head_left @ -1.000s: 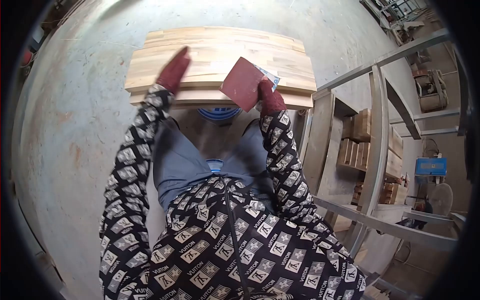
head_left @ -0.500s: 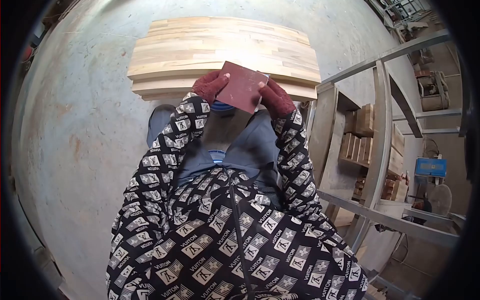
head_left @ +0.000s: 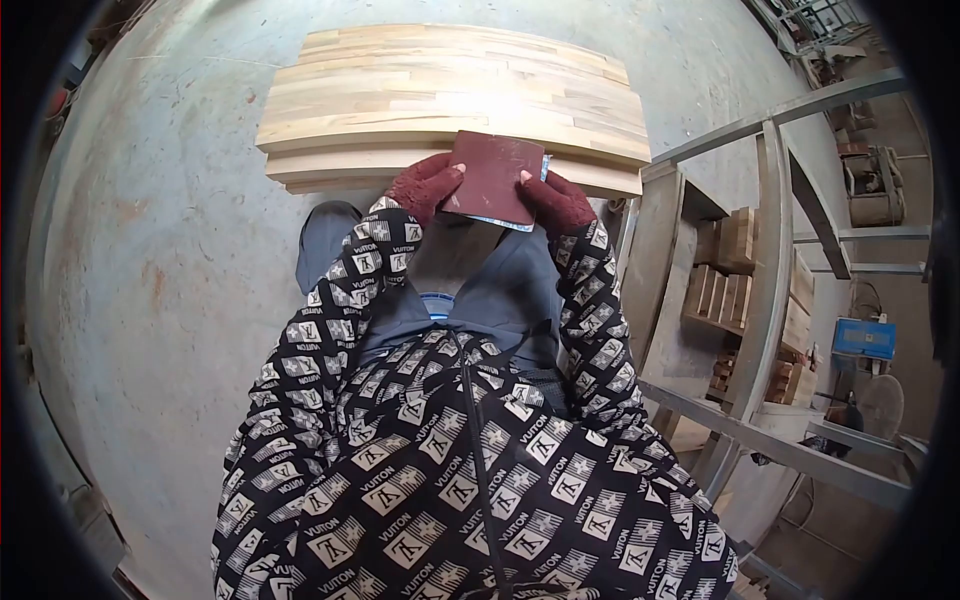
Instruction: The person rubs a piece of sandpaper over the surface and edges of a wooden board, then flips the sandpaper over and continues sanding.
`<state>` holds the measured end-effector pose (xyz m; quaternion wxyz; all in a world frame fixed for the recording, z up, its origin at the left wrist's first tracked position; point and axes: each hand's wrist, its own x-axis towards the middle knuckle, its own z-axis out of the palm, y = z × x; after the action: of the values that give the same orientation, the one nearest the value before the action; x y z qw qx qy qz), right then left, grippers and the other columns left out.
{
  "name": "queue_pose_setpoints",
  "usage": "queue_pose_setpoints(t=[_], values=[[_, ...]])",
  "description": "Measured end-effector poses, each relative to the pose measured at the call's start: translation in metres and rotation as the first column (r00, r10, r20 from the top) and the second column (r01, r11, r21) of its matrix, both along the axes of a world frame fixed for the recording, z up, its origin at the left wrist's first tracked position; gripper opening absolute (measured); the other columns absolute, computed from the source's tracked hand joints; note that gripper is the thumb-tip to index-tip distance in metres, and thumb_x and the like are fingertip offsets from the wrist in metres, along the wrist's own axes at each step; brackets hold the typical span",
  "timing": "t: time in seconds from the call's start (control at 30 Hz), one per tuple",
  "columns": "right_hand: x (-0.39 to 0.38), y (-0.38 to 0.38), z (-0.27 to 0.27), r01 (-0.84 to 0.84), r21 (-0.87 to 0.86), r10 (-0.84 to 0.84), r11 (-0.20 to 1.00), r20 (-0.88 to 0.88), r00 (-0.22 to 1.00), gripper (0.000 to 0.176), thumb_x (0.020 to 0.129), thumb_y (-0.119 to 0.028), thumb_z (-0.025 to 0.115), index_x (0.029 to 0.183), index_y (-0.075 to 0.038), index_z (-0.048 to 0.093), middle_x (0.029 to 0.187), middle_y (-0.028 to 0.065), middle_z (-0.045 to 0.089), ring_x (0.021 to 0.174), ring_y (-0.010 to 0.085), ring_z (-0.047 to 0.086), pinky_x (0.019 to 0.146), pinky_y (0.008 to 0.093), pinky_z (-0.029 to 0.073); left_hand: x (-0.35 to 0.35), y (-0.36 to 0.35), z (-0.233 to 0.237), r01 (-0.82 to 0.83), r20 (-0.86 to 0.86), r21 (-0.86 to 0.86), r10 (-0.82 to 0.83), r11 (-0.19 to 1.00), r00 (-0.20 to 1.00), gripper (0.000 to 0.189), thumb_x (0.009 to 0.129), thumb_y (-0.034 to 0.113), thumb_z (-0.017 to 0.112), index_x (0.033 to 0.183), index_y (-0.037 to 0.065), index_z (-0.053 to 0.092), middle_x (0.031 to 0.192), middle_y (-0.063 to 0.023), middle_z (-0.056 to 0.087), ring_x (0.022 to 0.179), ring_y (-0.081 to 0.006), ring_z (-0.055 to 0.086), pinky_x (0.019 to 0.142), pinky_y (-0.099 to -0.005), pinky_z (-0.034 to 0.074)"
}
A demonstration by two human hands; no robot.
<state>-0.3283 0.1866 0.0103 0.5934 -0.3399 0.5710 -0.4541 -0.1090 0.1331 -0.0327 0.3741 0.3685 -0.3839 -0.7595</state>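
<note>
Before my lap, both hands hold a reddish-brown sheet of sandpaper (head_left: 495, 180). A blue-and-white printed layer shows along its lower and right edges. My left hand (head_left: 425, 187), in a dark red glove with a bare thumb tip, grips the left edge. On the right edge my right hand (head_left: 562, 202) closes in a matching glove, its thumb on the front face. The fingers behind the sheet are hidden. Just beyond lies a stack of pale wooden panels (head_left: 450, 80), and the sheet covers part of its near edge.
To my right stands a metal frame (head_left: 765, 260), with wood blocks (head_left: 722, 295) stacked within it. Farther right are a blue box (head_left: 865, 339) and a fan (head_left: 881, 405). Concrete floor (head_left: 160, 300) stretches out on the left.
The sandpaper has turned from a slant to nearly square with me. More of the blue-and-white layer shows at its lower edge. Both hands keep their grip.
</note>
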Motion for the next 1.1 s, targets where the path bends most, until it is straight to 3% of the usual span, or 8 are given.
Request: queue_pose_setpoints(t=[0.2, 0.27, 0.37, 0.83, 0.9, 0.97, 1.03, 1.1], values=[[-0.007, -0.006, -0.020, -0.039, 0.184, -0.005, 0.982, 0.232, 0.973, 0.043, 0.090, -0.027, 0.065, 0.122, 0.000, 0.058, 0.108, 0.0086, 0.065, 0.101, 0.0202, 0.061, 0.090, 0.0315, 0.048, -0.005, 0.012, 0.016, 0.063, 0.065, -0.092, -0.057, 0.994, 0.996, 0.039, 0.092, 0.020, 0.060, 0.125, -0.001, 0.057, 0.112, -0.0088, 0.066, 0.100, -0.0136, 0.061, 0.090, -0.0282, 0.049], [-0.002, 0.005, -0.016, -0.141, -0.153, 0.144, 0.978, 0.009, 0.990, 0.041, 0.091, -0.027, 0.065, 0.121, -0.001, 0.058, 0.110, 0.0082, 0.064, 0.101, 0.0207, 0.061, 0.091, 0.0324, 0.047, -0.006, 0.013, 0.015, 0.138, 0.155, -0.144, -0.115, 0.980, 0.981, 0.040, 0.093, 0.022, 0.059, 0.127, 0.001, 0.056, 0.114, -0.0067, 0.064, 0.104, -0.0132, 0.059, 0.093, -0.0285, 0.046], [0.004, 0.000, -0.006, -0.035, 0.018, 0.028, 0.999, 0.279, 0.960, 0.040, 0.090, -0.027, 0.065, 0.121, -0.002, 0.059, 0.110, 0.0080, 0.065, 0.100, 0.0196, 0.062, 0.091, 0.0327, 0.048, -0.005, 0.015, 0.014, 0.120, 0.148, -0.147, -0.099, 0.982, 0.984, 0.041, 0.094, 0.022, 0.059, 0.128, 0.000, 0.055, 0.114, -0.0070, 0.064, 0.104, -0.0132, 0.059, 0.093, -0.0287, 0.046], [0.002, -0.004, 0.033, 0.068, -0.068, -0.054, 0.995, 0.184, 0.981, 0.045, 0.086, -0.028, 0.070, 0.121, -0.001, 0.060, 0.110, 0.0096, 0.066, 0.103, 0.0200, 0.061, 0.092, 0.0332, 0.047, -0.007, -0.016, 0.038, 0.224, 0.240, -0.240, -0.165, 0.945, 0.957, 0.041, 0.095, 0.030, 0.057, 0.126, 0.003, 0.058, 0.112, -0.0113, 0.067, 0.103, -0.0172, 0.061, 0.090, -0.0304, 0.048], [-0.010, -0.009, 0.046, 0.124, -0.131, -0.162, 0.984, -0.335, 0.928, 0.050, 0.086, -0.031, 0.071, 0.123, 0.001, 0.059, 0.112, 0.0117, 0.066, 0.103, 0.0215, 0.061, 0.091, 0.0332, 0.047, -0.001, -0.026, 0.043, 0.171, 0.452, -0.553, 0.121, 0.816, 0.884, 0.042, 0.095, 0.033, 0.058, 0.128, 0.007, 0.057, 0.111, -0.0106, 0.067, 0.105, -0.0187, 0.062, 0.091, -0.0301, 0.048], [-0.047, -0.030, 0.031, 0.016, -0.416, -0.222, 0.909, -0.452, 0.864, 0.041, 0.088, -0.028, 0.068, 0.123, -0.006, 0.062, 0.112, 0.0128, 0.068, 0.098, 0.0199, 0.064, 0.088, 0.0332, 0.048, 0.020, -0.063, 0.027, 0.097, 0.503, -0.643, 0.323, 0.760, 0.802, 0.045, 0.094, 0.039, 0.058, 0.130, 0.011, 0.056, 0.112, -0.0124, 0.067, 0.104, -0.0207, 0.063, 0.092, -0.0327, 0.049], [-0.055, -0.039, 0.055, 0.035, -0.467, -0.394, 0.884, -0.702, 0.593, 0.033, 0.090, -0.019, 0.065, 0.123, -0.017, 0.064, 0.115, 0.0140, 0.067, 0.100, 0.0220, 0.065, 0.089, 0.0333, 0.049, 0.052, -0.097, 0.043, 0.109, 0.615, -0.693, 0.505, 0.713, 0.606, 0.042, 0.096, 0.037, 0.055, 0.130, 0.012, 0.056, 0.124, -0.0135, 0.062, 0.112, -0.0253, 0.061, 0.095, -0.0335, 0.047], [-0.078, -0.055, 0.037, -0.017, -0.521, -0.438, 0.853, -0.733, 0.520, 0.033, 0.090, -0.015, 0.062, 0.123, -0.021, 0.064, 0.114, 0.0142, 0.067, 0.102, 0.0250, 0.065, 0.089, 0.0339, 0.049, 0.093, -0.149, 0.016, 0.163, 0.530, -0.844, 0.747, 0.511, 0.402, 0.047, 0.095, 0.042, 0.053, 0.131, 0.012, 0.055, 0.125, -0.0169, 0.061, 0.118, -0.0343, 0.056, 0.101, -0.0381, 0.044]])
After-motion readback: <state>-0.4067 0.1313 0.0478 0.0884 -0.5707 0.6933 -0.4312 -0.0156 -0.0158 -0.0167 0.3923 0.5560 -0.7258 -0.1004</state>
